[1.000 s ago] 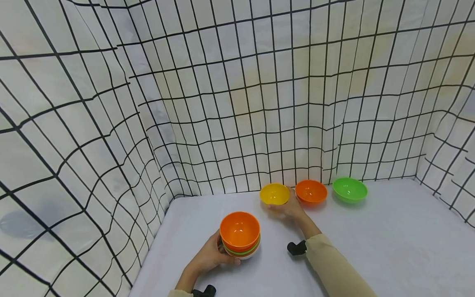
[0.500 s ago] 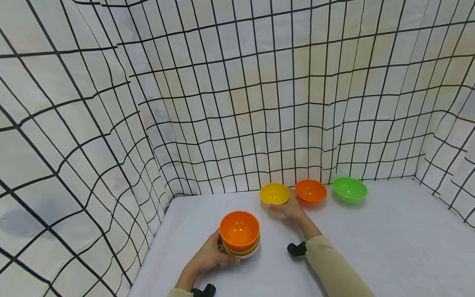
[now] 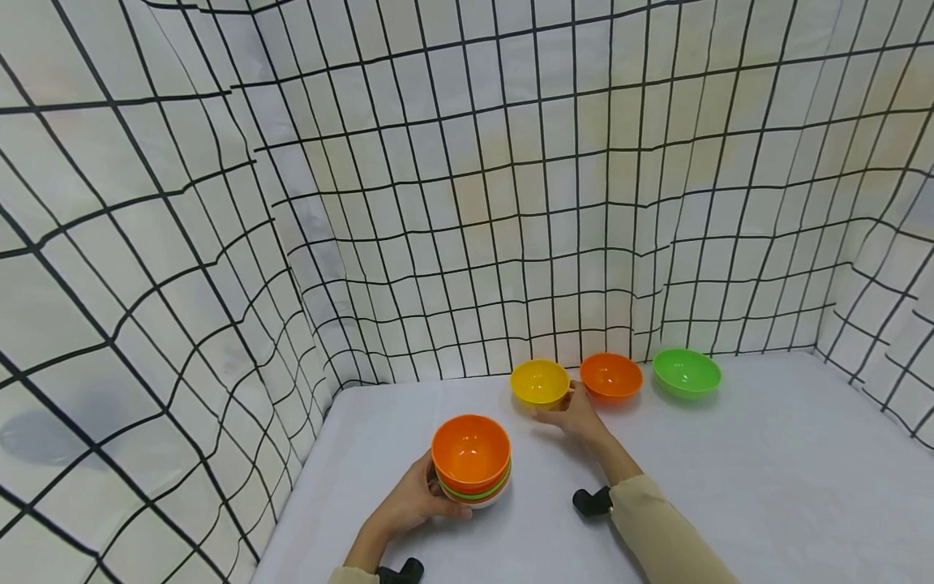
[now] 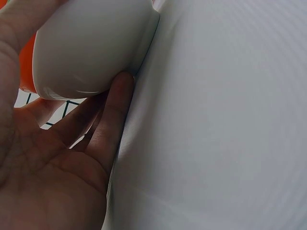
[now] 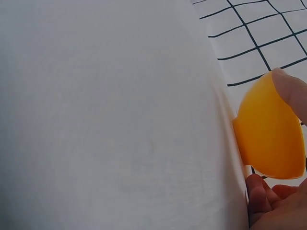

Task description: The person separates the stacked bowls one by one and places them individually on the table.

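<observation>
My right hand (image 3: 576, 418) is at the near right side of a yellow bowl (image 3: 538, 381), thumb in front and fingers to the right, spread wide rather than clasped. The right wrist view shows space between my fingers and the bowl; whether the thumb touches it, I cannot tell. The bowl sits upright with its base on the white table (image 3: 788, 470), close to the back wall.

My left hand (image 3: 416, 495), lower and nearer me, holds a stack of bowls (image 3: 472, 458), thumb and fingers curled round its left and near sides: orange on top, a green rim beneath, white at the bottom.

Just right of the yellow bowl is an orange bowl (image 3: 611, 377), and beyond it a green bowl (image 3: 687, 373), the three in a row. A white wall with a black grid (image 3: 540, 219) rises behind.

I judge this step to be handling the yellow bowl while steadying the stack. The next move calls for closing evenly on its sides, or backing off cleanly, without nudging the orange neighbour.
</observation>
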`<state>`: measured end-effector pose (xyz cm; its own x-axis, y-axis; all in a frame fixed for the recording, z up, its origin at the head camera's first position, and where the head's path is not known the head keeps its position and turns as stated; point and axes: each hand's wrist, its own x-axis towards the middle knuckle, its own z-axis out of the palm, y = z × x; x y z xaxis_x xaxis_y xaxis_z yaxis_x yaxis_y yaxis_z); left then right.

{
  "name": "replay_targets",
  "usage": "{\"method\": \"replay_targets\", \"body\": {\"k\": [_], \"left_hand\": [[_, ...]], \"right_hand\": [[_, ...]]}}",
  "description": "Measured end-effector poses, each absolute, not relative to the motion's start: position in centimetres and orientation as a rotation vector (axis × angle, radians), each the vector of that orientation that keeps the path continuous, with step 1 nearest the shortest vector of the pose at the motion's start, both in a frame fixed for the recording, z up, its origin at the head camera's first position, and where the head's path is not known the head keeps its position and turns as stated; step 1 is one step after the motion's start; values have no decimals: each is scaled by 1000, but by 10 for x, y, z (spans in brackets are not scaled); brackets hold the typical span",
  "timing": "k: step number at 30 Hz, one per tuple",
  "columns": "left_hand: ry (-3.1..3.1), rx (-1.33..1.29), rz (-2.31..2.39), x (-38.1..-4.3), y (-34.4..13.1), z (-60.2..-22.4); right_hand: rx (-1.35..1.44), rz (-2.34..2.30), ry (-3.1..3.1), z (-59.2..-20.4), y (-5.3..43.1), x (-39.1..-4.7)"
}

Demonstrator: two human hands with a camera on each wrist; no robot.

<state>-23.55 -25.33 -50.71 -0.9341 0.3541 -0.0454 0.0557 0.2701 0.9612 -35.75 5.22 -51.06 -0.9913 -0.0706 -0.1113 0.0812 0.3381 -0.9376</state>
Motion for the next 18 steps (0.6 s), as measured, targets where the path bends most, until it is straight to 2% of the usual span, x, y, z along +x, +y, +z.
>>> {"method": "replay_targets", "body": {"k": [18], "left_hand": [[2289, 392, 1725, -236, -253, -507]], "right_hand": [[84, -1678, 2422, -507, 61, -336]]}}
